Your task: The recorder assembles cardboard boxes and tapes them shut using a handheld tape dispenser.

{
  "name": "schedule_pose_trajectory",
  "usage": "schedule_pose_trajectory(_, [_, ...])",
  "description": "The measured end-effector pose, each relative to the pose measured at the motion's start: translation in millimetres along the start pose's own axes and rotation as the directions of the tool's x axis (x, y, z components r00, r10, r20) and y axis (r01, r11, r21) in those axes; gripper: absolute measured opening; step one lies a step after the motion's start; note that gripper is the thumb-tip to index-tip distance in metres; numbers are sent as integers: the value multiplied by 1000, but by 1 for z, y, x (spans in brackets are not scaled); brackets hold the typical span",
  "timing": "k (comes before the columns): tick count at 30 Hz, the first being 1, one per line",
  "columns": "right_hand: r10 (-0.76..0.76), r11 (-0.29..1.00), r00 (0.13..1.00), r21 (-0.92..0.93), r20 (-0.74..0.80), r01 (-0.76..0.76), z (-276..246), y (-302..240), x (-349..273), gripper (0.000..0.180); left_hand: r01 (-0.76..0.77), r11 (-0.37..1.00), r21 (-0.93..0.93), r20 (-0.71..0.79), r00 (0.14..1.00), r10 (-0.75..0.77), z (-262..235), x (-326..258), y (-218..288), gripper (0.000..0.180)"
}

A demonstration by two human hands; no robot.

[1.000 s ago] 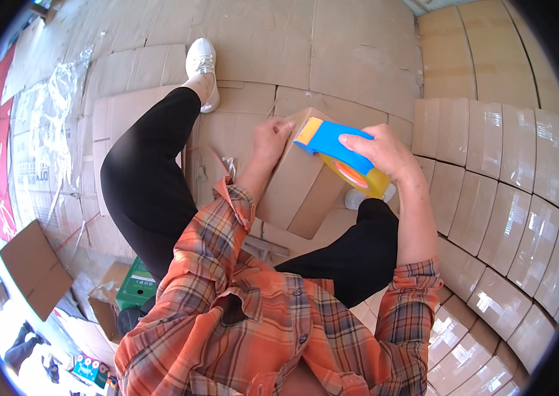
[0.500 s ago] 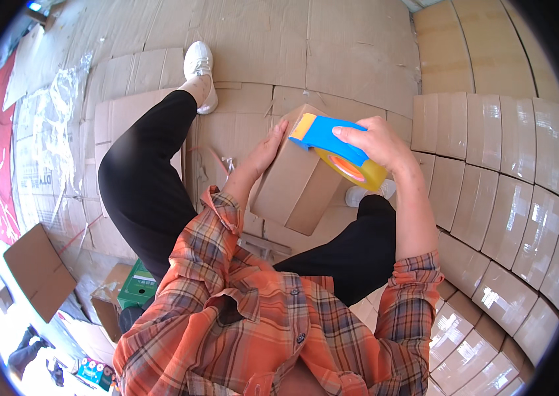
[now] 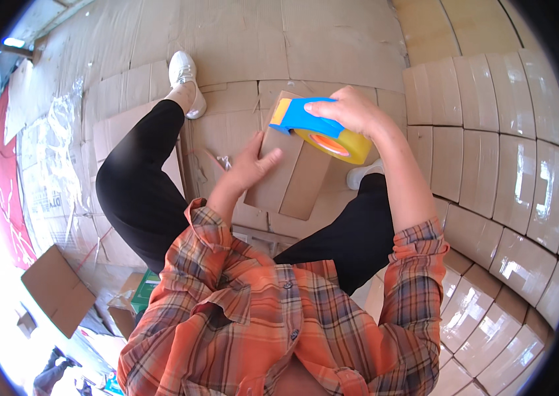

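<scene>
A small brown cardboard box (image 3: 293,173) sits between my legs, its flaps closed. My left hand (image 3: 252,165) lies flat against the box's left side, steadying it. My right hand (image 3: 352,111) grips a blue tape dispenser (image 3: 306,119) with a yellow-orange roll of clear tape (image 3: 337,144). The dispenser's front end rests at the box's far top edge.
Flattened cardboard sheets (image 3: 227,39) cover the floor. Rows of taped, sealed boxes (image 3: 510,165) are stacked along the right. A loose cardboard piece (image 3: 58,290) and a green box (image 3: 144,294) lie at lower left, with clear plastic wrap (image 3: 48,145) at the left.
The tape dispenser moved a little left and down onto the box's far edge. My left hand slid from the box's top down onto its left side.
</scene>
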State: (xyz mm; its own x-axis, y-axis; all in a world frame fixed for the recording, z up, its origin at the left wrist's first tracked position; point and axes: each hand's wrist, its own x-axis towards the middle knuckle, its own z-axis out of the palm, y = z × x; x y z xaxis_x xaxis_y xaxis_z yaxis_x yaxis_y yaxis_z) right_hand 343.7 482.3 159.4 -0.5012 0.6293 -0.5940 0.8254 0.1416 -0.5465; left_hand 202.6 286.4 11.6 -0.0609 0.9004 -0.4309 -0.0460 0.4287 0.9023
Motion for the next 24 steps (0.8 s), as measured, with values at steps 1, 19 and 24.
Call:
schedule_pose_trajectory(1, [-8,1000,1000,1,5,8,2,-2,0,54,-28,1000,15,9,1000,27,5,-10,14,94])
schedule_pose_trajectory(19, [-65,982,993,-173,100,82,-6,-24,-9,63,-57,996,-74,-196,980,42,32,-3,36,98])
schedule_pose_trajectory(24, [-96,976,991,-188,89,111,-2,-21,-5,65,-13,999,-49,-231,973,1,34,-3,38,94])
